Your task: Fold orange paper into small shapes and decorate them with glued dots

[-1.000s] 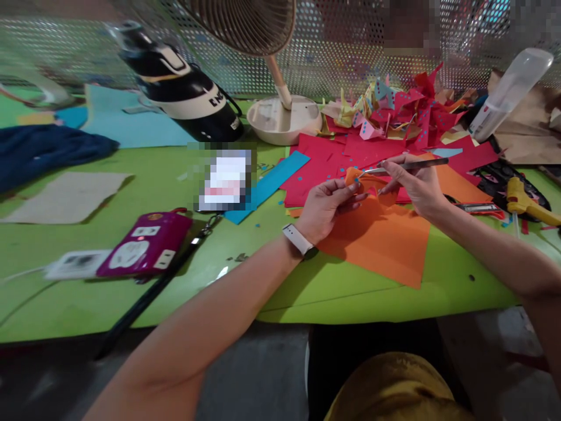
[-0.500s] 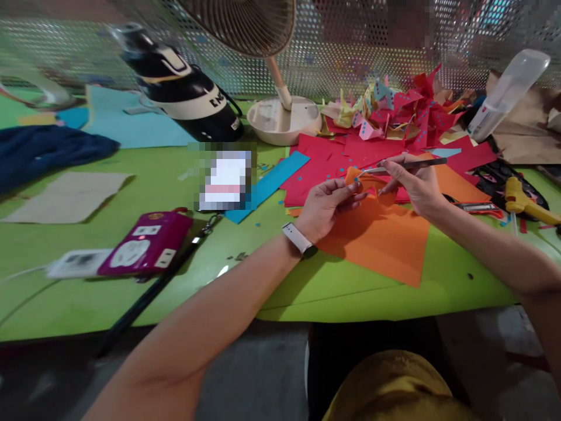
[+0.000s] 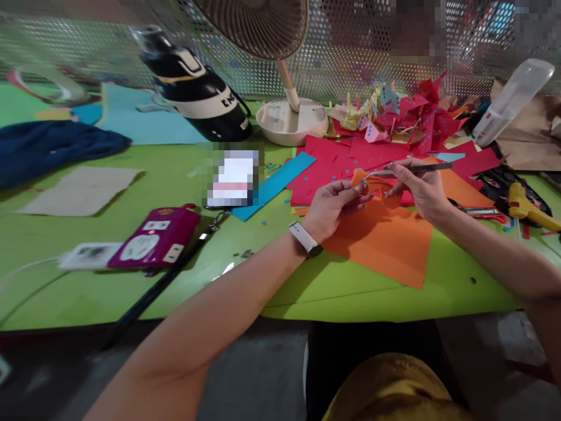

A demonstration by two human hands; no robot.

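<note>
My left hand (image 3: 331, 211) pinches a small folded piece of orange paper (image 3: 376, 185) between thumb and fingers. Held like a pen in my right hand (image 3: 421, 190) are slim tweezers (image 3: 432, 167) with a dark end. Their fine silvery tip reaches the orange piece close to my left thumb. A tiny blue paper bit (image 3: 363, 185) shows by that thumb. Beneath both hands lies a flat orange sheet (image 3: 390, 248) on the green table. Red paper sheets (image 3: 322, 153), sprinkled with small blue bits, lie just beyond.
Several folded paper shapes (image 3: 416, 114) are heaped behind the red sheets. A blue strip (image 3: 280, 184), a phone (image 3: 234, 178) and a purple power bank (image 3: 153, 240) lie leftward. A bottle (image 3: 201, 96) and a fan (image 3: 291, 120) stand behind. Rightward are a box cutter (image 3: 480, 211) and yellow glue gun (image 3: 532, 209).
The whole view has shifted slightly, so things sit a little further right. Both hands keep the same hold, with the tweezers' tip still at the orange piece.
</note>
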